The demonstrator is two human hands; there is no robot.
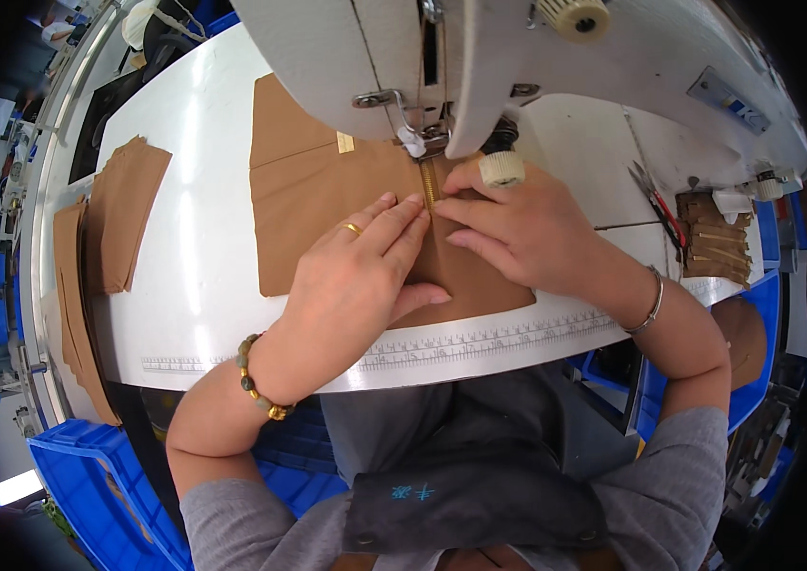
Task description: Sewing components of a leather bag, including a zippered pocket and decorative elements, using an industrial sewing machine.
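Observation:
A brown fabric panel (304,205) lies on the white sewing table, under the presser foot (413,143) of a sewing machine. A gold-toothed zipper (429,181) runs along the panel from the foot toward me. My left hand (365,257) rests on the fabric left of the zipper, fingers stretched out, fingertips at the zipper's edge. On the other side, my right hand (518,224) touches the panel with its fingers apart, the fingertips close to the zipper and foot. Neither hand visibly grips the cloth. A small pale tag (344,142) sits on the panel's upper part.
The white sewing machine (632,67) overhangs the far side. Brown fabric pieces (127,214) are stacked at left; red-handled snips (665,214) lie by a bundle of zipper pieces (713,243) at right. A ruler strip (480,344) follows the near edge. Blue crates (104,476) stand below.

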